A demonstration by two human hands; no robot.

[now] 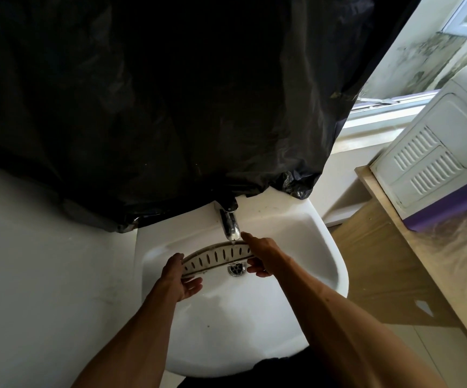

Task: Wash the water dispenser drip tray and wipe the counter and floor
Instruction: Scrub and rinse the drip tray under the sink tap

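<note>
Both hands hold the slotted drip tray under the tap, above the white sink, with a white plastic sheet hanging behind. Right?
Not quite: the head view shows the plastic sheet is black, not white. The rest holds: the left hand and right hand hold the slotted drip tray under the tap, above the white sink.

Over the white sink (336,264), the left grip (180,278) and right grip (263,256) hold the slotted drip tray (217,257) by its ends, just under the chrome tap (230,225) and above the drain (236,268); black plastic sheeting (156,107) hangs behind
</note>
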